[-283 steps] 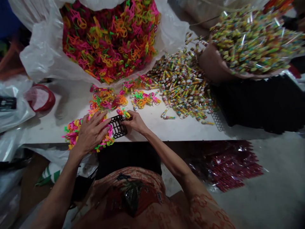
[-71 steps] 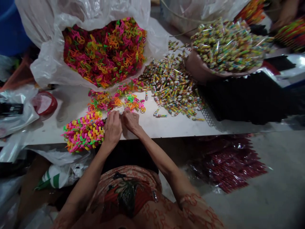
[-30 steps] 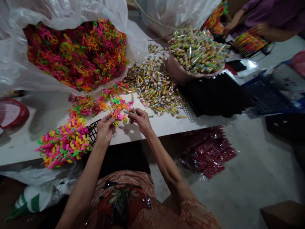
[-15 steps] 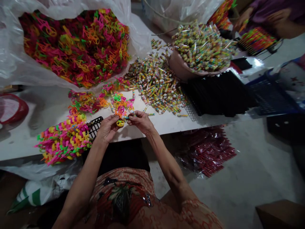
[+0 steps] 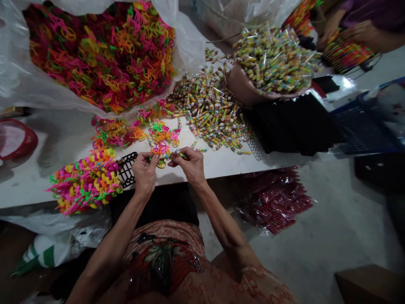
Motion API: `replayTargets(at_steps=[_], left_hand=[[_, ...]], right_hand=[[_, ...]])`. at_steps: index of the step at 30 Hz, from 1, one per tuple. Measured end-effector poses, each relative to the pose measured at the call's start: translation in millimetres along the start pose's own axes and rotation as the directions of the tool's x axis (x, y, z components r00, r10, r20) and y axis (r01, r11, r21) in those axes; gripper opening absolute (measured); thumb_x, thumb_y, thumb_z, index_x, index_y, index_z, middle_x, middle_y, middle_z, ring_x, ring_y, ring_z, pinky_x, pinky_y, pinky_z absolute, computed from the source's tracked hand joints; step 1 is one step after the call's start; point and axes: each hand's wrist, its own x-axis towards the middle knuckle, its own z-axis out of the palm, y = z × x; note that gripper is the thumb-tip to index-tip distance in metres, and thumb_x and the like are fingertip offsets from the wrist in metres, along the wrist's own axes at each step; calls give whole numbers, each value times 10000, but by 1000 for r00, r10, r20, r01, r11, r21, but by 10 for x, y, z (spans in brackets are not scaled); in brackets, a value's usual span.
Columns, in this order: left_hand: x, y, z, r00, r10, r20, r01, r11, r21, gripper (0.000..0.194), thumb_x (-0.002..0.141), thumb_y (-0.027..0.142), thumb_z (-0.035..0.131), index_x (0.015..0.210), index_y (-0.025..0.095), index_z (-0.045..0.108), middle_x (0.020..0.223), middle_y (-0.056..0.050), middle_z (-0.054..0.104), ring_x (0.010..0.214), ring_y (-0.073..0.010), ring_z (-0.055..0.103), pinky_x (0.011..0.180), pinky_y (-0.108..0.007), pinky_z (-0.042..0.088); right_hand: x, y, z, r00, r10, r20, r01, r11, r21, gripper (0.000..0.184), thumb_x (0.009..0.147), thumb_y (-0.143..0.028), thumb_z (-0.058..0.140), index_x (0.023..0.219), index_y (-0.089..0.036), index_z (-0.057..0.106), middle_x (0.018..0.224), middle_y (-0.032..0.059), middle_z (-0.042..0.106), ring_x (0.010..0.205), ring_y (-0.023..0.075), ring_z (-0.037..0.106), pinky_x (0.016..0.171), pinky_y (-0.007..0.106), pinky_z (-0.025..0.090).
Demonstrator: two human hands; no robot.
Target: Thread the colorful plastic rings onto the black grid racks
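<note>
My left hand (image 5: 144,172) is closed, its thumb and fingers pinching a small bright plastic piece that is mostly hidden. My right hand (image 5: 192,165) pinches a thin tube of coloured candies (image 5: 182,155), pointed toward the left fingertips. Just beyond both hands lies a small pile of neon plastic pieces (image 5: 161,133). Left of my left hand, a black rack (image 5: 128,169) carries rows of neon plastic pieces (image 5: 87,181). A heap of similar candy tubes (image 5: 215,114) spreads over the table to the right.
A large plastic bag (image 5: 190,46) of neon pieces stands at the back left. Behind the heap sits a pink basin (image 5: 240,84) full of tubes. Stacked black racks (image 5: 291,124) lie right, near a blue basket (image 5: 363,126). A co-worker's hands (image 5: 360,31) are at the far right.
The view has shifted slightly. My hands stay close together; the tube now shows more clearly in my right fingers, and my left fingers are curled tighter. The co-worker's hands have moved onto their rack.
</note>
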Motion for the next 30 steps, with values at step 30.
replayTargets(at_steps=[30], left_hand=[[79, 251, -166, 998, -58, 18, 55, 992, 116, 316, 508, 350, 811, 666, 166, 609, 611, 42, 627, 555, -84, 578, 565, -212, 514]], right_hand=[[515, 117, -318, 967, -243, 79, 164, 350, -922, 244, 860, -243, 560, 1043, -173, 707, 1048, 104, 644, 1017, 242, 604, 893, 374, 483]])
